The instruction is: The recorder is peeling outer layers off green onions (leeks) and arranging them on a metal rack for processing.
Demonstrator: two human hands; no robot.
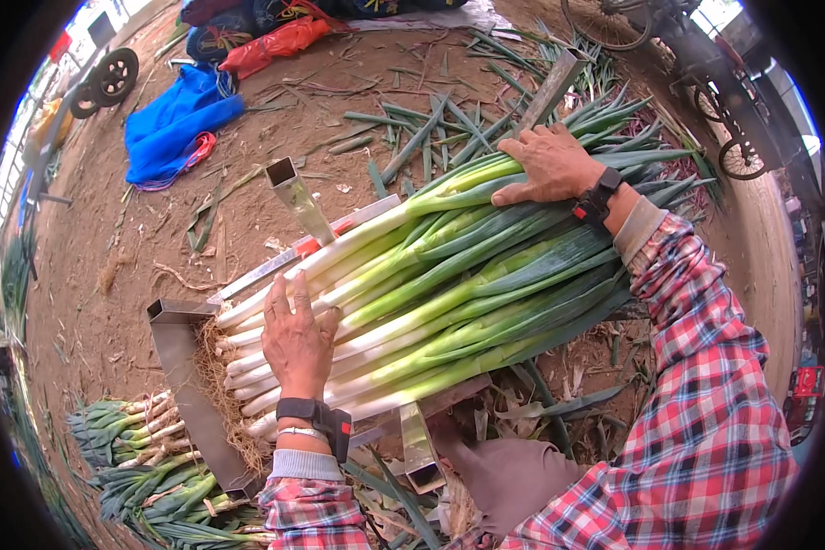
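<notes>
A thick layer of long green onions [449, 284] lies side by side in a metal rack. Their white ends and bushy roots point left, and their green leaves spread to the upper right. The rack's metal end plate [188, 390] stands upright against the roots. My left hand [298, 335] lies on the white stalks near the root end, fingers stretched out. Over the far side of the leaves rests my right hand [548, 167], its thumb apart from its fingers. Neither hand is closed around a stalk.
Square metal posts [298, 206] rise along the rack's sides. Tied bundles of green onions [156, 467] lie at the lower left. A blue cloth [170, 124] and a red plastic bag [280, 46] sit on the dirt ground farther off. Loose cut leaves [422, 133] litter the soil.
</notes>
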